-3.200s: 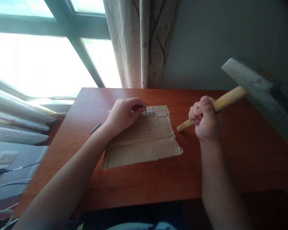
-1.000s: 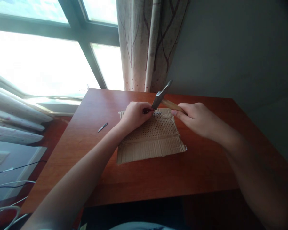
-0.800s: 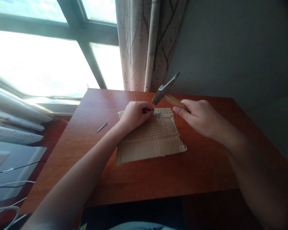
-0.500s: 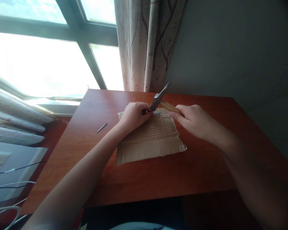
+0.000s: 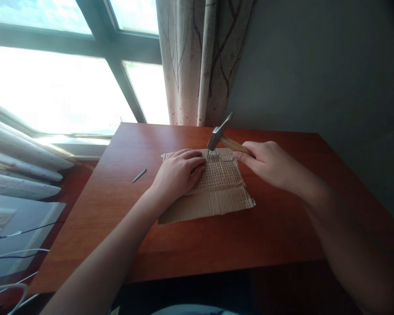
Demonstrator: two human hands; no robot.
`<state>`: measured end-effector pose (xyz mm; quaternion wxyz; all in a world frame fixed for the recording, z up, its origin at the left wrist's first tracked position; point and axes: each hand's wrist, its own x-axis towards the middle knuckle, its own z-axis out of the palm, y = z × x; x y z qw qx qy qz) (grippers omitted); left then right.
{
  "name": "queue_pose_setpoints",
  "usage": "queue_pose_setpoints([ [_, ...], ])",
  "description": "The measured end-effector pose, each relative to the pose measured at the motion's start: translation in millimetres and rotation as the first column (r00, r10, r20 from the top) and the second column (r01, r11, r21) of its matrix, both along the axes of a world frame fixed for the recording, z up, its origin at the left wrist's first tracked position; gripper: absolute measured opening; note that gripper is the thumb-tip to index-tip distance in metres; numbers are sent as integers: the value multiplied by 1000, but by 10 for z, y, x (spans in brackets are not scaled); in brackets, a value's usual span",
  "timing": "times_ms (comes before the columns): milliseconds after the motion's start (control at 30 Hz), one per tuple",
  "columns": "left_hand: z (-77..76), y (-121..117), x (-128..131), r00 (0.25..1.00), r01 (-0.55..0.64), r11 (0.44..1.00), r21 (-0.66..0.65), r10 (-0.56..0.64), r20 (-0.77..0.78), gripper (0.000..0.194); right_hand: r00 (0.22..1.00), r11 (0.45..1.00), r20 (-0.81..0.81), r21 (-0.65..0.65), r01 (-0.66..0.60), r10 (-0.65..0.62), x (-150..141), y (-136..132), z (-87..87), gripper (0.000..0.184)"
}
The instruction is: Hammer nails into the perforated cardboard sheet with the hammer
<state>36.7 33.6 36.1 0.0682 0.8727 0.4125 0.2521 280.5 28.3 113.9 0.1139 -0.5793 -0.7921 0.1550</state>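
Observation:
My right hand [image 5: 262, 162] grips the wooden handle of a hammer [image 5: 218, 134]. The hammer's metal head is at the top of an upright nail [image 5: 208, 153] on the cardboard [image 5: 203, 208]; whether they touch I cannot tell. Several more nails [image 5: 214, 155] stand in a row just right of it, near the far edge of the cardboard. Rows of small dark holes cover the middle of the sheet. My left hand [image 5: 180, 170] lies flat on the left part of the cardboard, fingers stretched out, holding nothing and hiding some holes.
Two loose nails [image 5: 139, 175] or similar thin metal pins lie on the brown wooden table [image 5: 236, 240], left of the cardboard. A window [image 5: 52, 87] and patterned curtain [image 5: 187, 65] stand behind. At the lower left are a wall socket [image 5: 0, 217] and cables [image 5: 26, 231].
The hammer came down from the right and rose and fell over the nail. My left hand let go of the nail and slid back onto the cardboard, opening flat.

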Motion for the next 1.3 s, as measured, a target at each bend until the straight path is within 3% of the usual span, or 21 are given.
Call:
queue_pose_setpoints([
  [167,-55,-10,-1,999,-32,999,39,32,3,29,1000,999,-17,36,5,-5,-33,25,60,41],
  [367,-88,-24,-1,999,-46,997,57,45,10,28,999,999,32,-46,-12,14,-92,59,-38,40],
  [1067,-84,-32,-2,999,-47,998,38,47,4,31,999,999,38,-34,-13,14,-104,35,-119,38],
  [1300,-80,-44,0,998,-55,997,51,55,6,30,980,984,-192,154,89,-58,19,-18,-92,38],
])
